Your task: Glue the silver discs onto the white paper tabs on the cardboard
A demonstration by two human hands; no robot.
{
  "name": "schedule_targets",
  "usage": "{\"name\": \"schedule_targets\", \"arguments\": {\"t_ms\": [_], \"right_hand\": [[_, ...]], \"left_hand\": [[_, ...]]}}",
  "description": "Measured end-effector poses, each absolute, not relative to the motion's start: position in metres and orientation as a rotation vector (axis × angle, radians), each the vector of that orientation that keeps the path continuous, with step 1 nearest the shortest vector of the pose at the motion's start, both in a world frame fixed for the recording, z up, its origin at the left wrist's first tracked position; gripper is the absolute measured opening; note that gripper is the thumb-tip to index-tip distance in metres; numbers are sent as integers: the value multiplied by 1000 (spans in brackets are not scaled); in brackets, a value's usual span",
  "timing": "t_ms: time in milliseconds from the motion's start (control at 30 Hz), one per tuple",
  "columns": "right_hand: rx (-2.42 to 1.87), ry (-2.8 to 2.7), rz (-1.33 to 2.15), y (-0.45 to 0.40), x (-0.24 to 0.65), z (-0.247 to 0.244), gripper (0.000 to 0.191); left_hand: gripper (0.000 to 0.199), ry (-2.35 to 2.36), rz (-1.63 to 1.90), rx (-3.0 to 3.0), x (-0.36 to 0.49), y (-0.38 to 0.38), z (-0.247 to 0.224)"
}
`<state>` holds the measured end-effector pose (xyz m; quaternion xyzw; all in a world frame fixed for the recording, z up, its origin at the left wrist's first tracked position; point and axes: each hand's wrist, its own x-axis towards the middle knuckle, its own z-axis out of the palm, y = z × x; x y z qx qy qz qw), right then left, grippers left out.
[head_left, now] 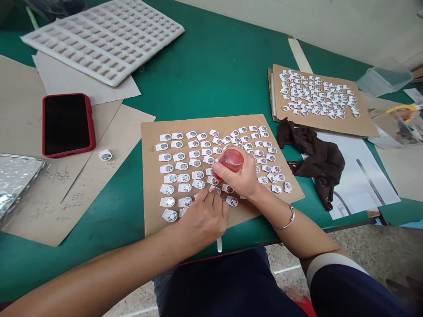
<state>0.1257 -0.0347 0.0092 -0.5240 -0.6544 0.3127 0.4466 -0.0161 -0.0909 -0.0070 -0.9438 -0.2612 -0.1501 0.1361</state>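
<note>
My right hand (243,176) is wrapped round a small red squeeze bottle (233,159), held tip down over the cardboard sheet (152,176). A thin nozzle points at one small round badge-like piece (216,191) on a white backing. My left hand (208,215) rests on the sheet's near part, fingers curled in close to that same piece. From under it sticks out the flat pale end of a slim tool (220,245); the rest is hidden. Rows of similar round pieces (170,178) cover the sheet, some of them behind my hands.
A second cardboard (363,121) with many such pieces lies back right, beside a dark brown cloth (325,158) and a clear plastic box (385,79). At left are a phone in a red case (68,125), one loose piece (105,155) and a white gridded tray (109,72).
</note>
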Motion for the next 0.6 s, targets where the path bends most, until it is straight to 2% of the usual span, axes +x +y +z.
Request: {"name": "schedule_targets", "arguments": {"t_ms": [600], "right_hand": [[-1299,-1646,734,-36,125,9,19]], "left_hand": [[11,-747,-475,-2736,-17,-90,-3]]}}
